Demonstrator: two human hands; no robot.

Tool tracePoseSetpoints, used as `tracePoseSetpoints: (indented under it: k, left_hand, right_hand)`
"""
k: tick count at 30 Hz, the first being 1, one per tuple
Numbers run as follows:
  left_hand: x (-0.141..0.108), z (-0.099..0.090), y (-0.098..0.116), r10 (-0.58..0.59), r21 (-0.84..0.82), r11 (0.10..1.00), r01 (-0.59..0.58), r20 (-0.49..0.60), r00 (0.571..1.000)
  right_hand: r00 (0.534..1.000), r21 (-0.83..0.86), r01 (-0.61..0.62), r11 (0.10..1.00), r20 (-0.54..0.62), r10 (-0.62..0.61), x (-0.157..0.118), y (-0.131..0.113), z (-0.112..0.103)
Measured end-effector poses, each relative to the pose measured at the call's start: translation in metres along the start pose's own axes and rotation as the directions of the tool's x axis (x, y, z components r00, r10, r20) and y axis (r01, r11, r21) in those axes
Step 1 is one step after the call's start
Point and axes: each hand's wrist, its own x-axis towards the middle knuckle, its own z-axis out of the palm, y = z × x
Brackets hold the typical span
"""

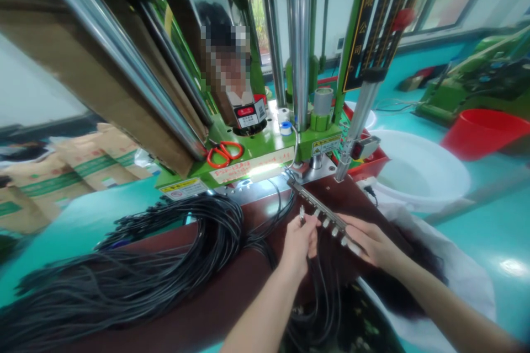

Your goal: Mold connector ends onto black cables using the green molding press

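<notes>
Brown table (248,292) is heaped with cables (219,226) before a green press (269,142). Strip (323,209) is gripped by right hand (375,245); small metal piece (302,212) is pinched by left hand (298,242), beside it.

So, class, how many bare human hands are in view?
2: the bare left hand holds a small silvery metal piece; the bare right hand grips the long, narrow grey metal bar.

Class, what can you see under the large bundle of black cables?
Brown tabletop shows alongside the black cables; whatever lies directly beneath the thick bundle is covered, unseen.
</notes>
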Motion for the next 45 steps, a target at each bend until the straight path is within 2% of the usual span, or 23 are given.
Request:
tracePoseSetpoints:
  k: [3,9,12,14,18,20,26,31,39,45]
  left_hand:
    - [0.0,0.0,0.001,-0.011,0.001,1.0,0.011,-0.014,1.0]
    - [-0.001,-0.001,0.002,0.002,0.058,0.998,0.005,-0.111,0.994]
    - [0.001,-0.001,0.0,0.027,0.098,0.995,-0.017,-0.095,0.995]
    - [0.002,-0.001,0.0,0.084,0.129,0.989,-0.07,-0.102,0.991]
    - [0.003,-0.003,0.0,0.236,0.16,0.965,-0.206,-0.2,0.951]
    - [0.002,-0.004,0.001,0.215,0.131,0.973,-0.19,-0.216,0.952]
    - [0.0,-0.005,0.003,0.122,0.064,0.991,-0.116,-0.099,0.988]
    - [0.002,-0.007,0.005,0.067,0.047,0.997,-0.061,-0.127,0.99]
    - [0.001,-0.009,0.009,0.109,0.063,0.993,-0.1,-0.168,0.98]
    - [0.002,-0.009,0.011,0.108,0.089,0.991,-0.096,-0.151,0.983]
  right_hand:
    - [0.998,-0.058,0.04,0.998,0.04,-0.038,0.0,0.0,-0.001]
    - [0.99,-0.315,0.143,0.938,0.063,-0.129,0.003,0.002,-0.001]
    - [0.99,-0.261,0.136,0.956,0.063,-0.124,0.003,0.001,0.0]
    - [0.993,-0.18,0.11,0.977,0.065,-0.1,0.002,-0.001,0.001]
    - [0.997,-0.093,0.07,0.993,0.047,-0.066,-0.001,-0.004,0.001]
    - [0.998,-0.081,0.052,0.995,0.041,-0.049,-0.002,-0.004,0.0]
    - [1.0,-0.082,0.023,0.996,0.008,-0.022,-0.001,0.0,-0.001]
    - [0.999,-0.107,-0.001,0.994,0.054,0.007,0.001,0.003,-0.005]
    - [0.991,-0.291,0.105,0.951,0.11,-0.076,0.0,-0.002,-0.006]
    - [0.995,-0.222,0.061,0.973,0.093,-0.042,0.001,-0.001,-0.006]
